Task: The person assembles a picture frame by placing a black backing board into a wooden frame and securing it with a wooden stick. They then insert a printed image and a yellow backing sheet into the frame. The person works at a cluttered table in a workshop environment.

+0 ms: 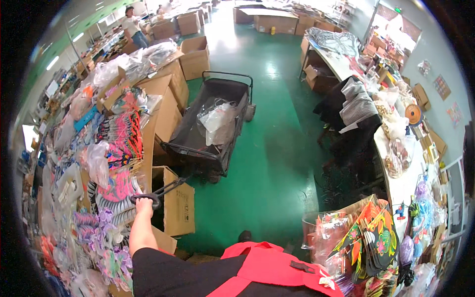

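My left hand [144,204] is closed round the black loop handle [154,200] of a pull wagon, with the arm stretched forward. The handle's bar runs up to the black fabric wagon [190,133], which stands on the green floor ahead. Inside the wagon lie clear and white plastic bags [217,121]. At my lower right is a bundle of colourful printed kite-like pieces [373,240], orange, green and black, beside clear plastic wrapping [329,230]. My right hand does not show; whether that arm supports the bundle cannot be seen.
Left of the wagon, a long table [151,131] is heaped with bagged colourful goods. Below it an open cardboard box [178,203] stands close to the handle. Dark cloth [354,123] hangs by the right-hand table [405,190]. A person [133,27] stands far left.
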Demonstrator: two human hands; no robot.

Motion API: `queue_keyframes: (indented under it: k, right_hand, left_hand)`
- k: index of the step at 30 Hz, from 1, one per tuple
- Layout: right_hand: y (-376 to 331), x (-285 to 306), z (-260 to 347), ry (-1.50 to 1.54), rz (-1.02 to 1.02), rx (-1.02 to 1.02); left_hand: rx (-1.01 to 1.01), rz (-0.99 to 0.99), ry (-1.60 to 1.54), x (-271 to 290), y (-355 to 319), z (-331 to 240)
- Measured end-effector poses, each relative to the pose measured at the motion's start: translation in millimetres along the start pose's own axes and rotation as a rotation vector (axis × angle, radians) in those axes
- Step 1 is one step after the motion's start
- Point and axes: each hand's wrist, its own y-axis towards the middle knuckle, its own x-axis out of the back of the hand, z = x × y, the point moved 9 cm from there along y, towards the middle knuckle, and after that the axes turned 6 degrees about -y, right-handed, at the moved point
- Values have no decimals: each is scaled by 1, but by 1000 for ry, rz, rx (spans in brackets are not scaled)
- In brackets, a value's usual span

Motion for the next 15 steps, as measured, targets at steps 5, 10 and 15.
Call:
queue_keyframes:
  k: [5,10,15]
  right_hand:
    - [-7,-28,80,-188,54,198]
    - [4,-11,66,-153,100,124]
    - [40,16,-14,-43,84,134]
  left_hand:
    - [-265,-103,-150,61,-26,-72]
    - [-404,-14,-166,94,-81,-170]
    - [-492,87,-225,59,-179,-265]
